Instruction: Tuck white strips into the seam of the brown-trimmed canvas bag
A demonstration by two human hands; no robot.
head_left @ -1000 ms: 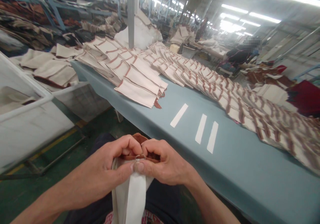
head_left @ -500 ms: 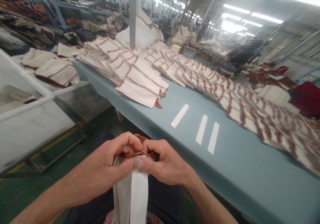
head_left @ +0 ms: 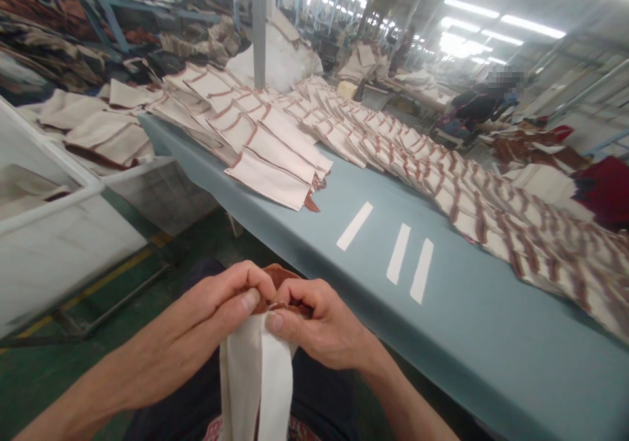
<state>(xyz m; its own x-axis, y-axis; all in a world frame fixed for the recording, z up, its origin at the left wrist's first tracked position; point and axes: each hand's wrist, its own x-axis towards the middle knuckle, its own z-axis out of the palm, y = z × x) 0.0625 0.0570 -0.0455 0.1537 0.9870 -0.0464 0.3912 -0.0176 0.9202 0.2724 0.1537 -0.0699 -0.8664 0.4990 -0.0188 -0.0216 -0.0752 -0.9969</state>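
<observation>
My left hand (head_left: 216,310) and my right hand (head_left: 319,320) meet over my lap, both pinched on the top of a cream cloth bag (head_left: 255,375) that hangs down between them. The bag has a brown trim at its top, mostly hidden by my fingers, and a small metal ring shows between my thumbs. Thumbs and forefingers of both hands press the fabric edge. Beyond my hands runs the blue-grey table (head_left: 457,336).
Rows of finished cream bags with brown trim (head_left: 275,159) overlap along the table. Three white tape strips (head_left: 398,254) are stuck on the table. White bins (head_left: 59,231) with more cloth stand at the left. A person (head_left: 484,103) works far back right.
My hands have shifted slightly upward and my left thumb has slid over the fabric edge; the bag stays held in both hands.
</observation>
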